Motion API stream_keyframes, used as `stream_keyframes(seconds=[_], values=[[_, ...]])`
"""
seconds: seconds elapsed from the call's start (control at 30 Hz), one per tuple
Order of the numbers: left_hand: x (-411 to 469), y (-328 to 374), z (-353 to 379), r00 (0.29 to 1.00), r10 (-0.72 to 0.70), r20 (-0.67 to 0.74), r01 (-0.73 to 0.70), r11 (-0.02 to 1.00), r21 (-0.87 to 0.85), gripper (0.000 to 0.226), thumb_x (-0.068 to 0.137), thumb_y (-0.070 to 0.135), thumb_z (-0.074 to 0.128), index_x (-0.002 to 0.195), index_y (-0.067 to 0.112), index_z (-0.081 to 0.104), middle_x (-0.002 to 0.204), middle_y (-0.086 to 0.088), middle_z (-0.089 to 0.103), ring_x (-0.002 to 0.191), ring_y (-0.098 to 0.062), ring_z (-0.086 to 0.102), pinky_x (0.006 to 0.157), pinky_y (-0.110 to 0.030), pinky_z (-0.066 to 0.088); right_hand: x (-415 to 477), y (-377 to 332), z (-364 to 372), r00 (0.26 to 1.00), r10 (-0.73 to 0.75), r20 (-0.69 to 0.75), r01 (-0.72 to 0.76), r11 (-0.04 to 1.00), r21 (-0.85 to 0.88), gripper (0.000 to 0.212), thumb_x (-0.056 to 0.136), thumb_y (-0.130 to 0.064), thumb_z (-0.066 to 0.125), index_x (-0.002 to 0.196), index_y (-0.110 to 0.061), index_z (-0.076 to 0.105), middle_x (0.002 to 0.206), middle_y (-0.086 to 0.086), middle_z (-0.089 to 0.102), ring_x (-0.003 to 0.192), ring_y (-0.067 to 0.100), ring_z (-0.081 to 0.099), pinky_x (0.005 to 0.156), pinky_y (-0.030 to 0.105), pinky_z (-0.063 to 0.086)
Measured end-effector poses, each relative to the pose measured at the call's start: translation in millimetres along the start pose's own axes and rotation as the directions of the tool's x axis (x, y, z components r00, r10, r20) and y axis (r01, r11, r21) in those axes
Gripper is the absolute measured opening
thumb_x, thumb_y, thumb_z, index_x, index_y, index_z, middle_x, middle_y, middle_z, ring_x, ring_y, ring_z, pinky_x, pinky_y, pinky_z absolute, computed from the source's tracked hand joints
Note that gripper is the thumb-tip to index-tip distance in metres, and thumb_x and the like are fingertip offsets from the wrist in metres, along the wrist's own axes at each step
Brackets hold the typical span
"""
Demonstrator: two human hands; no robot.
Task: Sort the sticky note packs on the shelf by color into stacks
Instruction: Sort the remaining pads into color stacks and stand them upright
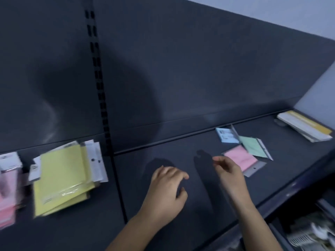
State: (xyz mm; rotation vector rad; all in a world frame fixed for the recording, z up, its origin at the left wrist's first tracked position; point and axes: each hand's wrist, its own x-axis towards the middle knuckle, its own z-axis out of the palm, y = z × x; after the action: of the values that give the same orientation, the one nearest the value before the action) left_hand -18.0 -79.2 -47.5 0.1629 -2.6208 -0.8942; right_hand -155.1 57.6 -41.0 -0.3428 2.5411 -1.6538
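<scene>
A pink pack (239, 158) lies flat on the shelf (290, 160), with a green pack (253, 146) and a blue pack (226, 135) just behind it. My right hand (229, 170) hovers beside the pink pack, its grip loose and holding nothing. My left hand (168, 189) is near it, fingers bent, grip empty too. Far to the left sit a yellow stack (61, 178) and a pink stack (7, 196).

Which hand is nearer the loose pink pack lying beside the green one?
Right. The right hand is at the left edge of the pink pack, contact unclear; the left hand is farther left, over bare shelf.
</scene>
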Motion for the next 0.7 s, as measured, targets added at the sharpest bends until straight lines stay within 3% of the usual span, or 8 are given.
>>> stream_keyframes(seconds=[0.17, 0.33, 0.47, 0.6, 0.7], values=[[47.6, 36.6, 56.7, 0.996, -0.069, 0.055, 0.068, 0.997, 0.029, 0.033, 0.091, 0.029, 0.046, 0.124, 0.027, 0.05, 0.123, 0.016, 0.052, 0.118, -0.003, 0.041, 0.103, -0.016, 0.014, 36.8, 38.0, -73.8, 0.995, 0.022, -0.096, -0.032, 0.994, -0.102, 0.021, 0.084, 0.001, 0.055, 0.092, -0.016, 0.064, 0.096, 0.007, 0.066, 0.087, 0.022, 0.059, 0.077, 0.027, 0.041], [106.1, 71.8, 119.2, 0.973, -0.233, -0.003, 0.231, 0.963, 0.143, 0.045, 0.091, 0.044, 0.044, 0.132, 0.025, 0.041, 0.129, 0.011, 0.047, 0.121, -0.01, 0.041, 0.105, -0.025, 0.022, 93.3, 74.2, -133.6, 0.994, -0.013, -0.105, -0.008, 0.98, -0.2, 0.02, 0.083, 0.0, 0.057, 0.097, -0.013, 0.065, 0.103, 0.009, 0.065, 0.091, 0.019, 0.058, 0.076, 0.025, 0.039], [148.0, 95.4, 162.2, 0.936, -0.349, -0.04, 0.35, 0.917, 0.192, 0.058, 0.086, 0.055, 0.046, 0.135, 0.025, 0.033, 0.137, 0.008, 0.04, 0.126, -0.013, 0.035, 0.105, -0.029, 0.021, 136.9, 101.7, -165.5, 0.997, -0.008, -0.081, -0.023, 0.929, -0.368, 0.026, 0.086, -0.015, 0.062, 0.11, -0.006, 0.064, 0.112, 0.013, 0.06, 0.107, 0.029, 0.056, 0.092, 0.039, 0.044], [172.9, 104.8, 184.8, 0.886, -0.464, -0.024, 0.442, 0.825, 0.352, 0.083, 0.079, 0.066, 0.049, 0.143, 0.022, 0.021, 0.147, 0.005, 0.029, 0.134, -0.017, 0.026, 0.111, -0.036, 0.018, 171.9, 107.7, -176.3, 1.0, 0.022, -0.007, -0.021, 0.755, -0.655, 0.05, 0.088, -0.044, 0.056, 0.125, -0.011, 0.055, 0.123, 0.013, 0.053, 0.115, 0.033, 0.046, 0.092, 0.042, 0.04], [180.5, 106.1, 191.2, 0.862, -0.506, 0.009, 0.462, 0.793, 0.398, 0.092, 0.074, 0.067, 0.056, 0.144, 0.022, 0.018, 0.146, 0.005, 0.028, 0.132, -0.018, 0.027, 0.111, -0.037, 0.019, 190.8, 110.3, -170.9, 0.997, -0.01, 0.076, 0.061, 0.707, -0.705, 0.06, 0.085, -0.057, 0.052, 0.124, -0.011, 0.055, 0.12, 0.01, 0.052, 0.113, 0.031, 0.045, 0.089, 0.04, 0.037]])
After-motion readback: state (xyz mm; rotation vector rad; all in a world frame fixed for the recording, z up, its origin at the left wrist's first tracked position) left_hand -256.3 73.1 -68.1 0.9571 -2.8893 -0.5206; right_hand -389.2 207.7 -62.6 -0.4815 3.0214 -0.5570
